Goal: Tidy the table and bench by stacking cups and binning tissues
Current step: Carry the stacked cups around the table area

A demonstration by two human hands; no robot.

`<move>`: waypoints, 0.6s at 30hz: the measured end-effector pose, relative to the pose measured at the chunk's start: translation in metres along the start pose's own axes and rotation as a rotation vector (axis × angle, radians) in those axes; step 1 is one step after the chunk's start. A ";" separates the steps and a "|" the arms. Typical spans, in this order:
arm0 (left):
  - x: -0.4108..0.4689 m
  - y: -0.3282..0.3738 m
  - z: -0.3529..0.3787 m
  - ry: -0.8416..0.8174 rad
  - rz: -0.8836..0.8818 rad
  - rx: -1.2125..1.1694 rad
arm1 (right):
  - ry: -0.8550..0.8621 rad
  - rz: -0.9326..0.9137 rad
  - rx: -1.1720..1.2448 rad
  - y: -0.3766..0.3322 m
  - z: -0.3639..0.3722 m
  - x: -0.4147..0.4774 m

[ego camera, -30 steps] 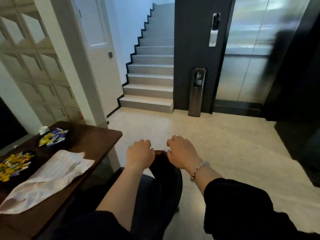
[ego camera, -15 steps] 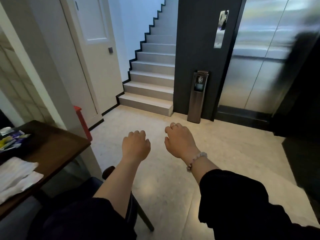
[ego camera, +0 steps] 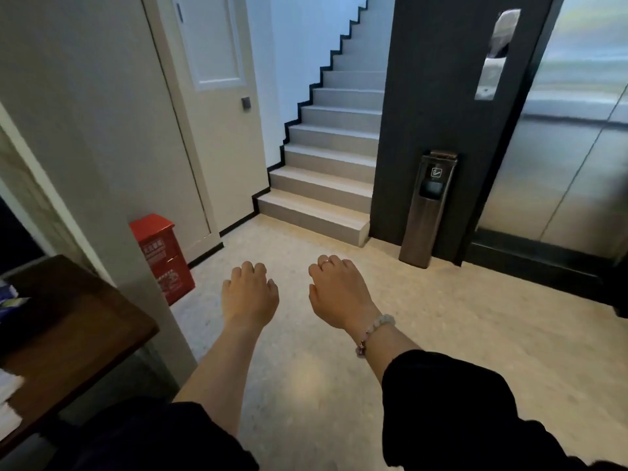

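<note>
My left hand (ego camera: pixel 249 294) and my right hand (ego camera: pixel 339 294) hover side by side over the pale floor, backs up, fingers loosely curled downward, holding nothing. A bead bracelet circles my right wrist. The dark wooden table (ego camera: pixel 78 321) sits at the lower left, apart from both hands. A white tissue (ego camera: pixel 8 389) lies at its left edge, mostly cut off by the frame. No cups are in view.
A tall metal bin (ego camera: pixel 428 212) stands against the dark wall beside the lift doors (ego camera: pixel 560 147). A red box (ego camera: pixel 163 256) sits on the floor by the white pillar (ego camera: pixel 102 164). Stairs (ego camera: pixel 326 164) rise straight ahead.
Both hands have come off the dark chair back and now hang free. The view has swung right and forward, so the table and tissue slid to the left edge and the chair left the view.
</note>
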State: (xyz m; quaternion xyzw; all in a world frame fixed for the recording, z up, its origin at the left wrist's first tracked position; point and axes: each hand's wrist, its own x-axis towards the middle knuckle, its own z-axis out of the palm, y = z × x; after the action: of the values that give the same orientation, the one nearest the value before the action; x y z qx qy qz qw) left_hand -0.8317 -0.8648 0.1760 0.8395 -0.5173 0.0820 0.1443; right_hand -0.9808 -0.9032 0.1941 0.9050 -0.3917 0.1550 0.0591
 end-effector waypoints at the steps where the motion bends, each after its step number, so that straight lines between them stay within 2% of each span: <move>1: 0.015 0.001 0.006 0.016 -0.008 -0.010 | -0.006 -0.013 -0.002 0.007 0.004 0.015; 4: 0.046 0.002 0.008 0.061 -0.022 -0.039 | 0.020 -0.025 -0.002 0.016 0.005 0.044; 7: 0.082 -0.016 0.019 0.088 -0.079 -0.055 | 0.014 -0.111 0.028 0.013 0.022 0.090; 9: 0.097 -0.053 0.025 0.098 -0.180 -0.027 | -0.011 -0.216 0.087 -0.011 0.041 0.133; 10: 0.097 -0.055 0.026 0.113 -0.178 -0.029 | -0.006 -0.218 0.098 -0.014 0.040 0.135; 12: 0.103 -0.097 0.028 0.130 -0.306 0.017 | -0.011 -0.328 0.170 -0.048 0.059 0.171; 13: 0.105 -0.099 0.028 0.149 -0.297 0.019 | -0.005 -0.336 0.173 -0.049 0.059 0.173; 18: 0.114 -0.171 0.016 0.200 -0.493 0.122 | 0.009 -0.553 0.277 -0.118 0.085 0.230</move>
State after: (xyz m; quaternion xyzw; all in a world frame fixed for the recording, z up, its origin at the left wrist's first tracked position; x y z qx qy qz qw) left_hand -0.6275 -0.8939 0.1663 0.9349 -0.2747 0.1580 0.1597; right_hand -0.7265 -1.0004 0.1911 0.9760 -0.1054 0.1891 -0.0231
